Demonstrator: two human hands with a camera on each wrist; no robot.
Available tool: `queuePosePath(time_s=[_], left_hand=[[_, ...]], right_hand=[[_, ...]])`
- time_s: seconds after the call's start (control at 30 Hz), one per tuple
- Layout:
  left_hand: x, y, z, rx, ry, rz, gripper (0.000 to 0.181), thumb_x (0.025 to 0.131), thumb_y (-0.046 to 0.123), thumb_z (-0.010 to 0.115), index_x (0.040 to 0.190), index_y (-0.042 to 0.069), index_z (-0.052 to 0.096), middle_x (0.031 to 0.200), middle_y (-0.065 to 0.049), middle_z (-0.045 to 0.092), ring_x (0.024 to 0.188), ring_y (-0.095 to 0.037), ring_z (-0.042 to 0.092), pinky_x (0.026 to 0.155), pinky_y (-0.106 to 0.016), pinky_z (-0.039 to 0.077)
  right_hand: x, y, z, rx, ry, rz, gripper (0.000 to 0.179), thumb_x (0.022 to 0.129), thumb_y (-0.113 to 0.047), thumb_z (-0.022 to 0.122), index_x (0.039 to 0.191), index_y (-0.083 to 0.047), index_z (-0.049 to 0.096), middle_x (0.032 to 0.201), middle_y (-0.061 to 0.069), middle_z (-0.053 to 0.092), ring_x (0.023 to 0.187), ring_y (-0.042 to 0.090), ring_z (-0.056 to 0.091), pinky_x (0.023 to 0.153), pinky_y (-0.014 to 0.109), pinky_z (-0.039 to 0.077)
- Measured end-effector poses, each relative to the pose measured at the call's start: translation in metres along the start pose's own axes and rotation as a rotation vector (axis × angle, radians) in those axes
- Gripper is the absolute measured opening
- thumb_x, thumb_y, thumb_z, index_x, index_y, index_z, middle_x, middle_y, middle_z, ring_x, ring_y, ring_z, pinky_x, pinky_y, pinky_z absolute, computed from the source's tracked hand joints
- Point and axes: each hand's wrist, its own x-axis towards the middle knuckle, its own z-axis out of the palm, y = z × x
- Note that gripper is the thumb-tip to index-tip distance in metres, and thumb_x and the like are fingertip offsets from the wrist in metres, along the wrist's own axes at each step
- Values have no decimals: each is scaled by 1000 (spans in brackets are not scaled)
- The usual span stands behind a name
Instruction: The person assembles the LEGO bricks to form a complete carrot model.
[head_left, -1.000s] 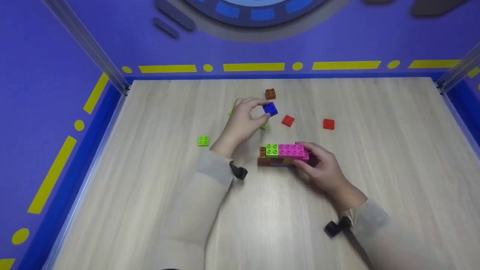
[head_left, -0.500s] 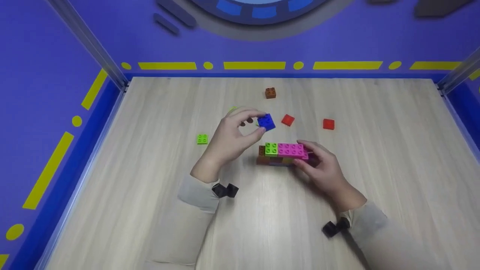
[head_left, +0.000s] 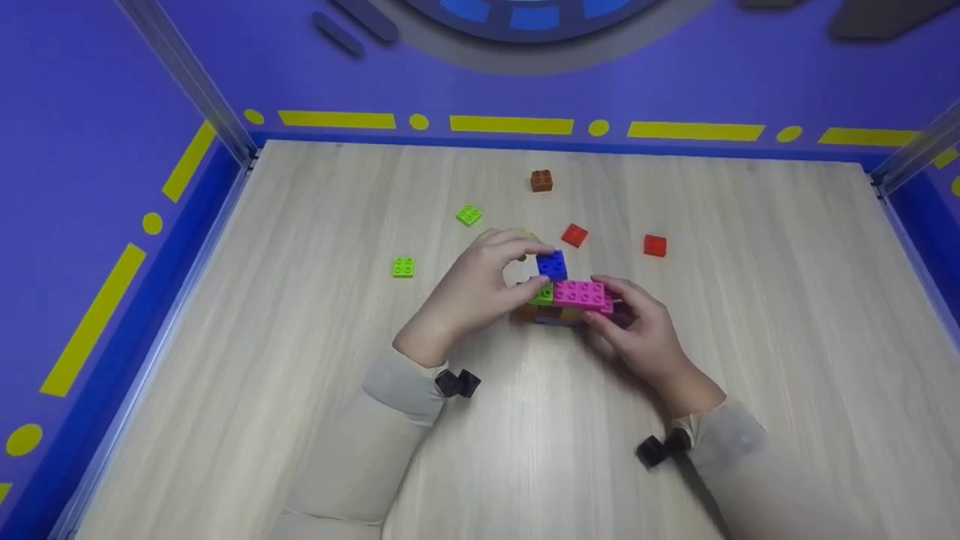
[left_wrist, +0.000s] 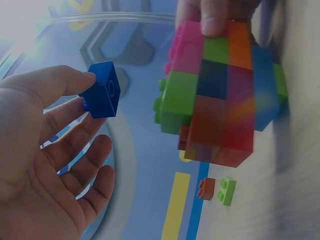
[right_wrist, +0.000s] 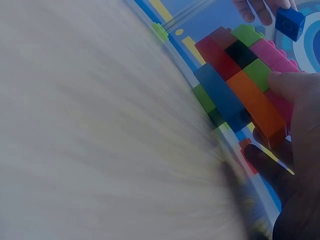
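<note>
Between thumb and fingertips my left hand point(head_left: 476, 289) pinches a small blue toy brick point(head_left: 552, 265). In the left wrist view the blue brick point(left_wrist: 104, 90) hangs apart from a multi-coloured block of stacked bricks point(left_wrist: 215, 100). That block shows pink, green, orange, red, brown and blue bricks in layers. From its right end my right hand point(head_left: 645, 337) grips it, thumb on the near side and fingers behind. On its top, a pink brick point(head_left: 579, 295) lies beside a green brick point(head_left: 544, 294), which is partly covered by my left thumb.
Loose on the wooden table point(head_left: 525, 465) lie a brown brick point(head_left: 541, 181), two red bricks, one left point(head_left: 575, 235) and one right point(head_left: 655, 245), and green bricks point(head_left: 403, 268) point(head_left: 469, 215). Blue panels point(head_left: 525, 97) wall the table's back and sides.
My left hand has brought the blue brick nearer, from among the loose bricks to above the stacked block. The right hand still holds the block in nearly the same place.
</note>
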Motion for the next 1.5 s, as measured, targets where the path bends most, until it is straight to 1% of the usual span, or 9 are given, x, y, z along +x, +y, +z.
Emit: queuePosePath(time_s=[0.17,0.37,0.63,0.8,0.9,1.1,1.33,1.4,1.5], left_hand=[[3,-1,4,49,-34,5,38,108,24,79,145,15,76,149,-2,75,142,-23,63,121,-38,55],[1,-5,7,81,-66,-21,37,108,26,79,145,17,77,149,0,75,145,-22,63,125,-39,52],[-1,-9,8,99,-102,-43,37,107,25,81,143,17,78,146,1,77,141,-22,65,124,-41,53],[0,-11,10,112,-115,-44,37,106,24,82,142,17,78,145,2,78,141,-22,65,124,-41,53],[0,-11,11,98,-113,-44,36,107,26,82,142,17,78,145,1,78,143,-22,64,126,-42,51],[0,-13,15,23,-83,-64,34,108,30,80,139,17,80,143,1,78,145,-22,65,129,-42,48],[1,-26,25,-163,-37,-94,29,104,26,84,131,16,82,142,0,78,141,-21,67,126,-46,49],[0,-31,29,-210,-21,-90,29,104,26,85,130,16,82,142,0,77,141,-21,66,124,-48,51],[1,-40,36,-258,8,-55,29,103,26,85,130,14,82,140,-2,77,140,-21,66,121,-50,53]], right_hand=[[3,-1,-3,9,9,-30,56,99,2,84,151,1,67,136,16,76,119,4,72,99,16,62],[2,-1,-2,12,6,-14,56,99,1,84,152,3,66,136,16,76,119,3,72,100,17,62],[1,-1,3,-10,7,5,55,98,-1,85,150,3,67,136,16,77,117,1,70,99,12,59],[1,-1,2,-11,7,2,55,98,-1,86,150,1,67,136,17,77,116,2,71,98,13,60],[1,-1,2,-8,7,3,55,98,0,85,150,1,68,136,17,77,115,3,71,98,14,61],[1,-2,2,-2,11,-4,54,98,2,85,149,2,68,136,19,76,116,1,71,98,14,60],[1,-2,2,14,11,-10,55,97,4,85,149,3,68,136,21,76,116,2,71,99,14,60],[1,-1,3,15,12,-14,55,97,4,85,149,3,68,135,21,76,116,2,71,98,14,60],[1,-1,2,18,13,-23,54,97,5,84,148,4,67,133,21,77,114,2,72,97,13,60]])
